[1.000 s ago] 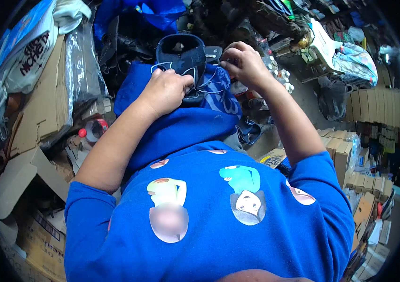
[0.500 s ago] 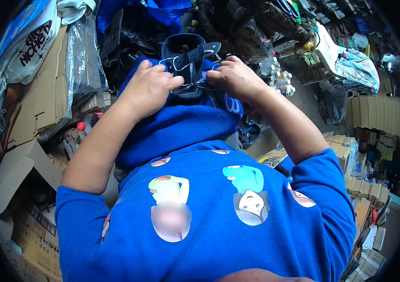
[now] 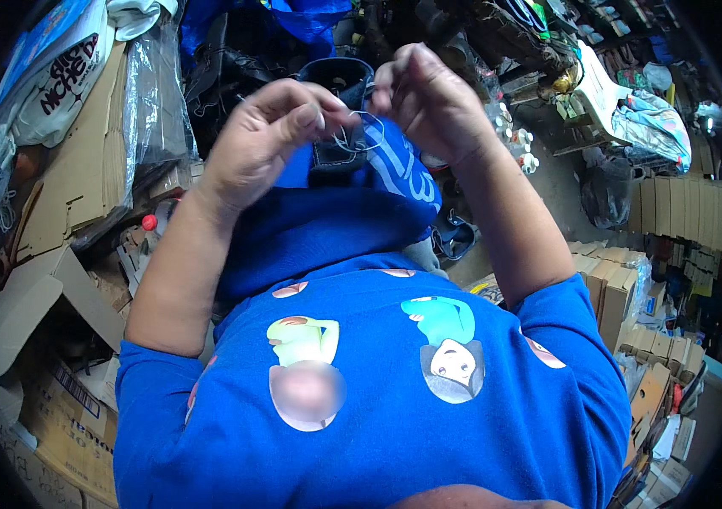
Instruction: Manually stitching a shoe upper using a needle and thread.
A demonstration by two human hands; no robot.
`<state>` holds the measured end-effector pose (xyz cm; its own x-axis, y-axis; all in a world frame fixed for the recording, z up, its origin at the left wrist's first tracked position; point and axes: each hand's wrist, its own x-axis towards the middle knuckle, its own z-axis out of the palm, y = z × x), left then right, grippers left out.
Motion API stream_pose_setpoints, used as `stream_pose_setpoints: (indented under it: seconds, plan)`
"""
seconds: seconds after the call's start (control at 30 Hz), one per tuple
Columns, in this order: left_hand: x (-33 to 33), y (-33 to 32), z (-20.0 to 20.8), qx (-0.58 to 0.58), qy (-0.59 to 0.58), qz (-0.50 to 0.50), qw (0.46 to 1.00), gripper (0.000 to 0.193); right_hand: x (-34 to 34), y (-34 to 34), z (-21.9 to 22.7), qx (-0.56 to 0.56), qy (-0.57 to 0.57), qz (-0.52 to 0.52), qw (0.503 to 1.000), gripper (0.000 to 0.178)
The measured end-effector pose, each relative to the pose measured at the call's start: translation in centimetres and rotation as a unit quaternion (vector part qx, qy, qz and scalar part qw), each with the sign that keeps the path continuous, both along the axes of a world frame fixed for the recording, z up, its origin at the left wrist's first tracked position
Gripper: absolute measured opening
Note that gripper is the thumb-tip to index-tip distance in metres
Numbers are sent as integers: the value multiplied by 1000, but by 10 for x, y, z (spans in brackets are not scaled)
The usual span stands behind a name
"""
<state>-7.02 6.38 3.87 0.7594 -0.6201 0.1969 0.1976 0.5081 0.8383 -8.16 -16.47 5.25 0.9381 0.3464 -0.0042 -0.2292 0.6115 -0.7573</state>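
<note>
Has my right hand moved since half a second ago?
Yes: judged against the white chair, your right hand has shifted upward in the picture.

We've got the boot (image 3: 337, 75) on our lap cloth (image 3: 327, 225), between our left hand (image 3: 269, 140) and right hand (image 3: 436, 102). Cardboard (image 3: 85, 170) lies off left; bottles (image 3: 524, 144) sit right, then a chair (image 3: 596, 89) with fabric (image 3: 651, 127) on it.

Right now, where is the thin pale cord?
In the head view, the cord loops at upper centre, between the left hand and right hand, just in front of the dark boot-shaped piece.
</note>
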Motion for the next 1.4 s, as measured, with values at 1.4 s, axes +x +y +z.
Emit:
stream_pose_setpoints:
  seconds: [1.4]
  plan:
    - [61,-55,-38,430,-280,-191,836,21,-4,-39,-18,-688,-271,56,671,11]
